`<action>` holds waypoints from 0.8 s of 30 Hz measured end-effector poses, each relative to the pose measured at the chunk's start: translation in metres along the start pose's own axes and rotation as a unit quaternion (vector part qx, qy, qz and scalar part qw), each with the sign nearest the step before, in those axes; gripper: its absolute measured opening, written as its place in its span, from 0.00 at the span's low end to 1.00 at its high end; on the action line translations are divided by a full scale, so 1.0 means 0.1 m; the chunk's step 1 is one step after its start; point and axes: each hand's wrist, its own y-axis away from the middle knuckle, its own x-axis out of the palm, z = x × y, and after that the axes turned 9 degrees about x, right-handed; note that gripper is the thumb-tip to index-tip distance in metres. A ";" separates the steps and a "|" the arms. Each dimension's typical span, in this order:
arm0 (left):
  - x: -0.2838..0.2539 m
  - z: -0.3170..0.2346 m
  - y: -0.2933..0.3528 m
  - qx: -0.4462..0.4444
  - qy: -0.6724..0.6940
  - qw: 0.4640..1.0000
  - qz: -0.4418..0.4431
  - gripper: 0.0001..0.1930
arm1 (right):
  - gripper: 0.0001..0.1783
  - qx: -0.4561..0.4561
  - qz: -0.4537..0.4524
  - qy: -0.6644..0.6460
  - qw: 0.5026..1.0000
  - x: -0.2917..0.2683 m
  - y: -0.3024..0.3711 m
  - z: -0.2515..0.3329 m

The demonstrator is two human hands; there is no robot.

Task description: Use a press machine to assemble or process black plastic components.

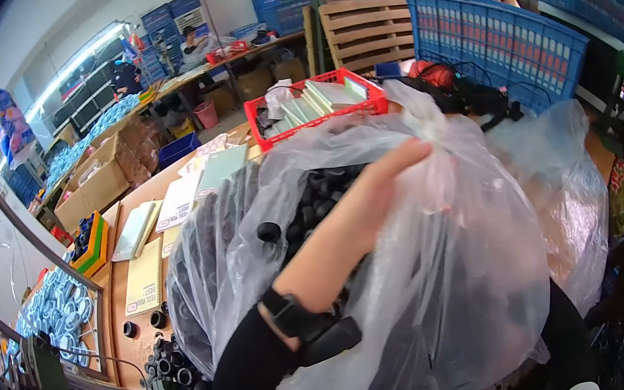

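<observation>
A large clear plastic bag (472,276) fills the middle of the bench, its film drawn up in front of me. Inside it, under the film, lie many small black round caps (320,194). My left hand (385,183) reaches across the bag's mouth, its fingers closed on the gathered film near the top. A black band (293,320) circles that wrist. Behind the film, my right hand (446,178) shows only as a blurred pinkish patch, so its fingers cannot be made out. The right sleeve (567,334) comes up beside the bag.
Notebooks (145,283) and loose black rings (172,368) lie left of the bag. Beyond it stands a red basket (320,116) of pale flat pieces. A blue crate (496,43) is at the far right. Light-blue parts (61,312) heap at the left by a metal frame.
</observation>
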 end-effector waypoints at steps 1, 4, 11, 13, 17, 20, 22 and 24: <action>0.18 -0.05 0.06 0.020 -0.043 0.998 -0.048 0.20 | 0.23 0.011 -0.011 -0.002 1.000 -0.13 0.08 -0.07; 0.37 -0.07 0.15 0.051 -0.094 0.988 -0.114 0.14 | 0.23 0.037 -0.028 -0.011 0.999 -0.37 0.35 -0.25; -0.23 0.77 0.36 -0.100 -0.313 0.922 -0.204 0.10 | 0.24 0.059 0.036 0.023 0.997 -0.39 0.29 -0.40; -0.01 0.97 0.45 -0.102 -0.351 0.915 -0.172 0.14 | 0.25 0.106 -0.003 0.088 0.990 -0.86 0.32 -0.82; -0.12 0.92 0.59 -0.118 -0.345 0.909 -0.204 0.11 | 0.28 0.083 0.153 -0.152 0.973 -0.17 0.82 -1.20; -0.11 0.75 0.38 0.012 -0.136 0.977 -0.162 0.14 | 0.25 0.085 0.138 -0.238 0.958 0.11 0.85 -1.15; 0.09 0.53 0.46 0.012 -0.019 0.986 -0.167 0.18 | 0.22 0.054 0.243 -0.302 0.920 0.72 0.98 -0.75; 0.26 0.37 0.55 -0.008 -0.015 0.990 -0.141 0.20 | 0.25 0.009 0.296 -0.257 0.920 1.32 1.21 -0.44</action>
